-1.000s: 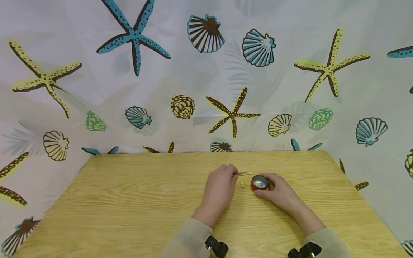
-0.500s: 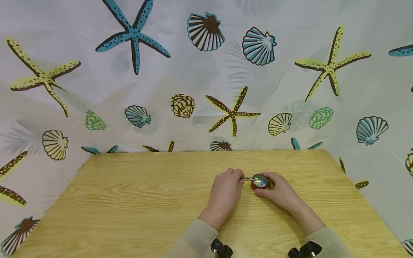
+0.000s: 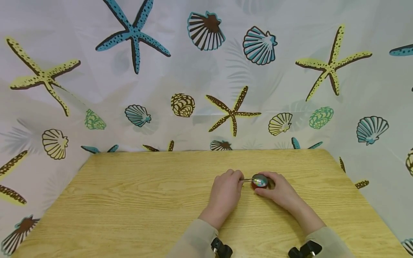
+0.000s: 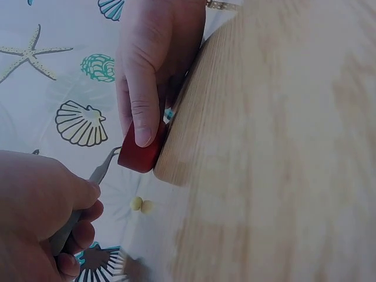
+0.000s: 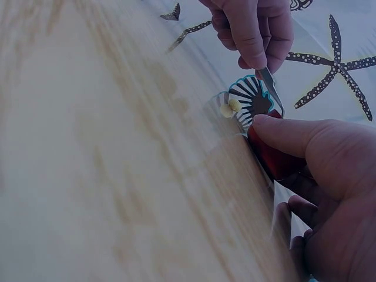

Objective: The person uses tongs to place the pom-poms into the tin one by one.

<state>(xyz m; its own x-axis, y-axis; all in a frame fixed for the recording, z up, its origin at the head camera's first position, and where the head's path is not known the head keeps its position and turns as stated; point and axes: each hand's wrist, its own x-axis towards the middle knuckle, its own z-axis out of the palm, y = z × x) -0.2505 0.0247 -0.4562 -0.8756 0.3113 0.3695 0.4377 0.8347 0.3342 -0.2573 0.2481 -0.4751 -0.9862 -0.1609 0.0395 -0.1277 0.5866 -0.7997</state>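
My left hand (image 3: 224, 195) pinches a pair of metal tweezers (image 4: 101, 170) with a bent tip. In the head view their points reach over the opening of a small round tin (image 3: 255, 186), red outside and shiny inside, with small coloured bits in it. Curled around the tin's right side, my right hand (image 3: 282, 190) holds it on the table, thumb in front. The right wrist view shows that thumb along the red wall (image 5: 276, 155), with the tweezer tip right at the rim. A small pale yellow bead (image 4: 136, 204) lies by the tin, mostly hidden behind my left hand in the head view.
The wooden table (image 3: 129, 193) spreads out mainly to the left of my hands. A white cloth (image 3: 161, 79) printed with starfish and shells hangs behind it and along both sides. Black wrist cameras (image 3: 222, 248) sit on the beige sleeves (image 3: 193, 238).
My left hand has moved right and slightly nearer, bringing the tweezers, which carried a small yellow bead, from beside the tin to over its opening. My right hand and the tin stay put.
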